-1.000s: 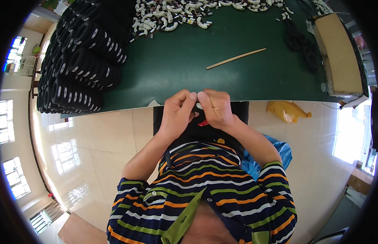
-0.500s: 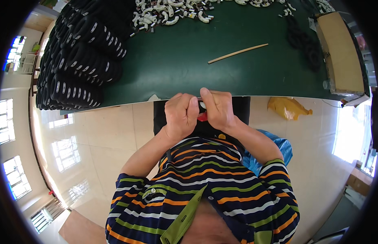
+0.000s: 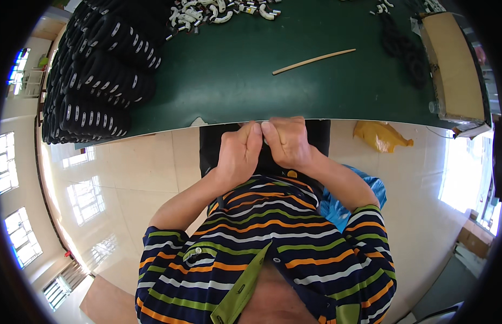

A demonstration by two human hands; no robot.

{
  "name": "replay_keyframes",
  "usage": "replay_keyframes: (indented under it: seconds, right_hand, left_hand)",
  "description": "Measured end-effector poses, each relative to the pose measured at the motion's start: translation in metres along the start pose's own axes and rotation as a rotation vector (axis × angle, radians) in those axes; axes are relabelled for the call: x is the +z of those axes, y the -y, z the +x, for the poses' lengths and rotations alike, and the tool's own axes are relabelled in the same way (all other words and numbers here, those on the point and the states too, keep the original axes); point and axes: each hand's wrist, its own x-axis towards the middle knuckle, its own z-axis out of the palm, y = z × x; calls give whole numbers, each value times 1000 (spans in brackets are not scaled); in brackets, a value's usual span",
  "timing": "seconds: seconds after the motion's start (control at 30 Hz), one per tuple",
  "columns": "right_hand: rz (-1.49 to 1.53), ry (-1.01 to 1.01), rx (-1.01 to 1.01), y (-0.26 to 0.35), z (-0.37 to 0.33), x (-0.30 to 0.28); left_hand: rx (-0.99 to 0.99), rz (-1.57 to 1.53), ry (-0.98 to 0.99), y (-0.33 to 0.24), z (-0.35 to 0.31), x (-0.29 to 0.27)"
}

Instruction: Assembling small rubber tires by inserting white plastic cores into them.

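Note:
My left hand [image 3: 239,151] and my right hand [image 3: 289,143] are both closed, side by side at the near edge of the green table [image 3: 229,97]. Their thumbs point up and nearly meet. Whatever they grip is hidden by the fingers; only a small pale bit shows between them. Beyond the hands, a thin tapered wooden stick [image 3: 314,61] lies slantwise on the tabletop.
Black ring-shaped pieces with white labels [image 3: 100,81] are stacked high at the left. White curved parts with metal ends [image 3: 208,13] lie at the far side. A cardboard box [image 3: 453,65] stands right. Yellow [image 3: 381,136] and blue [image 3: 372,186] plastic bags lie below the table's level.
My hands have drawn closer, thumb tips now almost touching. The white and red bits that showed between them are mostly covered. The view has shifted slightly.

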Motion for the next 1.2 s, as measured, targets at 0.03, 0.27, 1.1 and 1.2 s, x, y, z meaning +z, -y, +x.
replay_keyframes:
  seconds: [0.03, 0.27, 1.1, 1.2]
  right_hand:
    - [-47, 13, -114, -4, 3, -3]
    - [129, 26, 37, 6, 7, 2]
    - [7, -101, 103, 8, -11, 15]
    - [-76, -92, -258, -8, -4, 10]
  left_hand:
    - [-218, -130, 68, -2, -1, 0]
    - [-28, -34, -6, 1, 6, -7]
    - [174, 79, -153, 7, 5, -3]
    - [-342, -283, 67, 4, 2, -5]
